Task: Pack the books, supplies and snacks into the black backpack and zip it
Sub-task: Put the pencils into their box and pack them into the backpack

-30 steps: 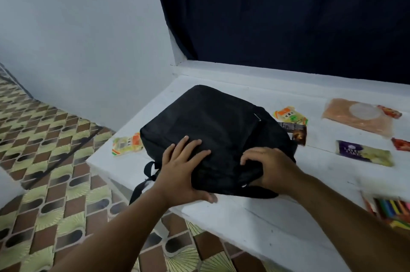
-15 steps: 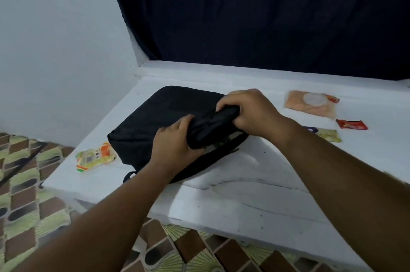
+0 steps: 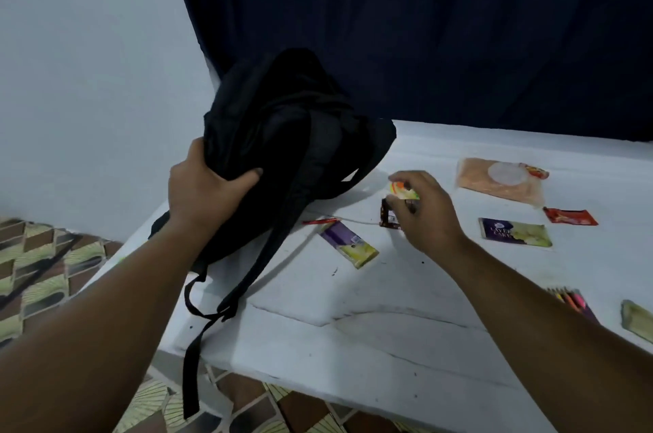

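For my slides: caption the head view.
Left hand lifts the black backpack while right hand reaches among snack packets on the white table.

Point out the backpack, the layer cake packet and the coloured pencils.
backpack [image 3: 282,121]: head view, on its upper black fabric.
layer cake packet [image 3: 514,233]: head view, on the wrapper's middle.
coloured pencils [image 3: 574,302]: head view, on the bundle's middle.

Bare white table [image 3: 353,344] near front edge; snack packets [image 3: 349,243] + raised backpack [image 3: 293,136] crowding behind.
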Demonstrator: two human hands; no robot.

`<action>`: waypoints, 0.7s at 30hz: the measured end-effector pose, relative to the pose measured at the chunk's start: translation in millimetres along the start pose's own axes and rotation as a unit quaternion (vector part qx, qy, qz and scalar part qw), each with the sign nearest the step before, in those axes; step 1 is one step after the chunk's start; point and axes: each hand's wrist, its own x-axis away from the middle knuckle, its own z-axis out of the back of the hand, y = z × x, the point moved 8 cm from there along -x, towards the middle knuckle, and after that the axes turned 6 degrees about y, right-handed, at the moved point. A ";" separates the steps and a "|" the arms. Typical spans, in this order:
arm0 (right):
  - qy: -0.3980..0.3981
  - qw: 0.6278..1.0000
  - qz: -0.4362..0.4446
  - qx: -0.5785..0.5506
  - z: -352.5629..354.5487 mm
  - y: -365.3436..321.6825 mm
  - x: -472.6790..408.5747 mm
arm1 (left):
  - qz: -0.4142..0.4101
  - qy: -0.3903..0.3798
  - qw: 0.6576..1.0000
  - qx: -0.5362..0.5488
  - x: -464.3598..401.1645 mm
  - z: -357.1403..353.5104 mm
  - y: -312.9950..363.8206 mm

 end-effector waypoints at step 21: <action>-0.216 0.970 -0.009 0.111 -168.4 63.1 -12.2 | 0.056 0.037 0.997 -0.032 -13.4 -28.9 -6.5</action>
